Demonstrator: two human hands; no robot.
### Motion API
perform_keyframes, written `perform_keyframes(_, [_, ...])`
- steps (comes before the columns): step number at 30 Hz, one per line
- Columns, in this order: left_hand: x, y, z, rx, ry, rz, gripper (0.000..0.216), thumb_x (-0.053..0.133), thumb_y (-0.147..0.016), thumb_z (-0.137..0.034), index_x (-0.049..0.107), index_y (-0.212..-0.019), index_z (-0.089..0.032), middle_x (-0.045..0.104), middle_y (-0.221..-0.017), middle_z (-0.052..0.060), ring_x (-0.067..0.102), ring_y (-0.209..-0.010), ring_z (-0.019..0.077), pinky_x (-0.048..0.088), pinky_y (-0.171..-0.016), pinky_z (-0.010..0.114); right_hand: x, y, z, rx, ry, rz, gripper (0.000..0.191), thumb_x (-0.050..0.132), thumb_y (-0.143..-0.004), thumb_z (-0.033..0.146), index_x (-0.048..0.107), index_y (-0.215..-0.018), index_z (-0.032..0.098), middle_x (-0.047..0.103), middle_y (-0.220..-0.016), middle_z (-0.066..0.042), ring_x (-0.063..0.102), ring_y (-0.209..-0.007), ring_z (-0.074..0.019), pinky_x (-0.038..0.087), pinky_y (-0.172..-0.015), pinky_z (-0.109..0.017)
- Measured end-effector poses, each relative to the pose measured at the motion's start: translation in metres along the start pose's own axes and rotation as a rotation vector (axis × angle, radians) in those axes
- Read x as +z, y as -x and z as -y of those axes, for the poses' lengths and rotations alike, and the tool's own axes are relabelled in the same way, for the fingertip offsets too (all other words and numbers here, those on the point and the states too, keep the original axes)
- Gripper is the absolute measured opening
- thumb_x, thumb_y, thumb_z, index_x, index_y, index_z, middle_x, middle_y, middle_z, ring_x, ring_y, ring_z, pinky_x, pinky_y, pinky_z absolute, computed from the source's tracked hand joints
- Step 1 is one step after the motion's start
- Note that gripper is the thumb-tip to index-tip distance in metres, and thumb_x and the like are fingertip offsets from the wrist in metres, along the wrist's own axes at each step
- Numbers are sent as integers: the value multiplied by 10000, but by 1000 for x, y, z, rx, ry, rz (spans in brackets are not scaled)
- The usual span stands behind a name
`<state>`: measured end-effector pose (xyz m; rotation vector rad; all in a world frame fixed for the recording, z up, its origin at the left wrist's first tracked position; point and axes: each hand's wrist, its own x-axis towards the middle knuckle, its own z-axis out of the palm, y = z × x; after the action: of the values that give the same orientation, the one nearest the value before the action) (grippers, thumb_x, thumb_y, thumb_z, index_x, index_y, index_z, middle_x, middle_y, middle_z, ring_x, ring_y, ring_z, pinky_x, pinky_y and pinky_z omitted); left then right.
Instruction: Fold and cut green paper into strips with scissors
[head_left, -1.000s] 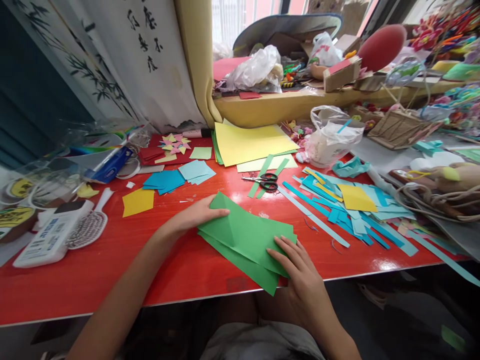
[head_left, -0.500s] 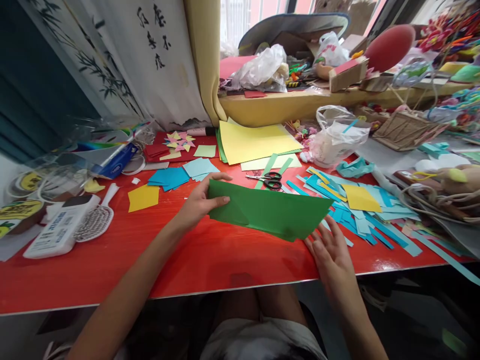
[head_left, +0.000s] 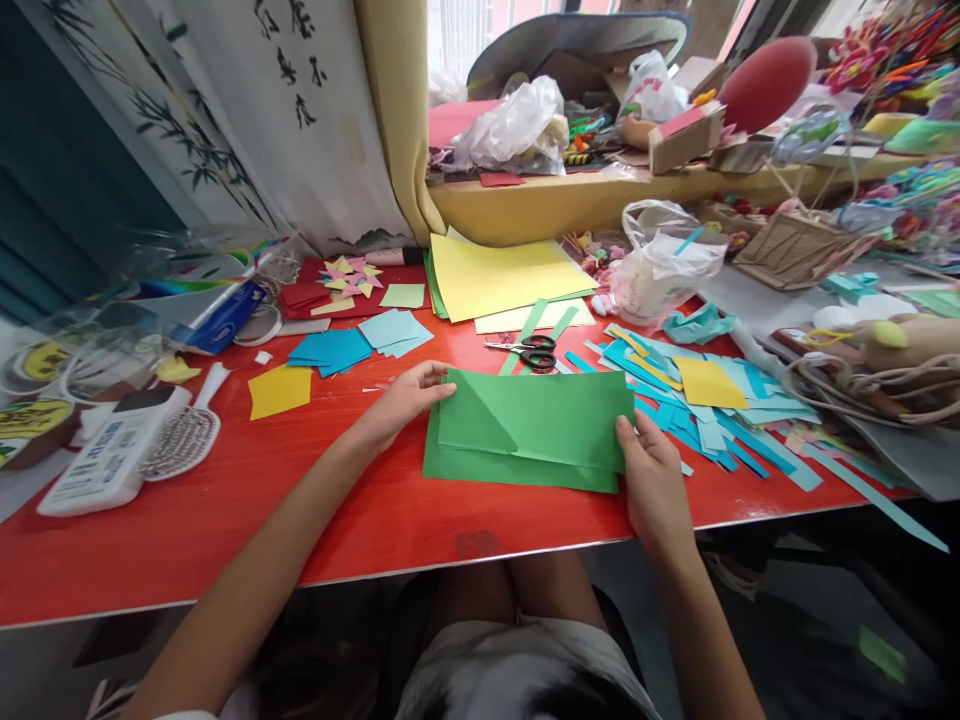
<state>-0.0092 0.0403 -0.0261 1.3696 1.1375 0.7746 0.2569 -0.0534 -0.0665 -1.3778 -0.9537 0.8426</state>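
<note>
A sheet of green paper (head_left: 559, 415), folded over on itself, is held in front of me just above the red table (head_left: 360, 530). Its lower layer shows past the upper one along the bottom, and a diagonal crease crosses its left part. My left hand (head_left: 409, 400) pinches the upper left corner. At the right edge my right hand (head_left: 656, 480) grips the paper between thumb and fingers. Black-handled scissors (head_left: 536, 352) lie just behind the paper, over two green strips (head_left: 559, 325).
Blue paper strips (head_left: 750, 450) and a yellow square (head_left: 709, 382) spread to the right. Blue squares (head_left: 330, 347), a yellow square (head_left: 280, 392) and a hairbrush (head_left: 182, 440) lie left. Larger yellow sheets (head_left: 510, 275) are at the back, beside a plastic bag (head_left: 660, 260).
The green paper has turned from a tilted, slanted pose to face me flatter and lower. My right hand has gone from loose fingers beneath its corner to gripping its right edge.
</note>
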Motion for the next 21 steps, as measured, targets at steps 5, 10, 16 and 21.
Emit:
perform_keyframes(5, [-7,-6,8,22,-21,-73,381,685,-661,-326,559,-984,-167,595,-908,15,554,-845,129,408,-802,278,2,0,-1,-13,194,-95,343,512,-836,500,599,-976,199,637,-834,-43,566,-708,-185,437,-600,-293])
perform_keyframes(10, [-8,-7,10,33,-77,-64,305,657,-676,-390,590,-855,-152,597,-816,12,538,-771,134,396,-762,275,0,1,4,-88,484,-220,355,462,-859,511,570,-772,183,585,-706,-31,484,-636,-169,339,-577,-285])
perform_keyframes(16, [-7,-7,8,63,-134,-73,318,652,-681,-464,546,-681,-164,537,-682,-15,485,-675,122,366,-679,254,-1,-2,1,-94,318,-125,326,576,-791,506,583,-835,184,569,-738,-13,493,-671,-159,374,-594,-269])
perform_keyframes(21, [-6,-5,8,103,-120,-82,312,590,-755,-452,525,-644,-169,510,-647,-16,459,-642,115,350,-659,254,-1,-3,-3,-94,250,-164,313,577,-784,485,594,-789,173,578,-726,-12,474,-632,-140,380,-600,-268])
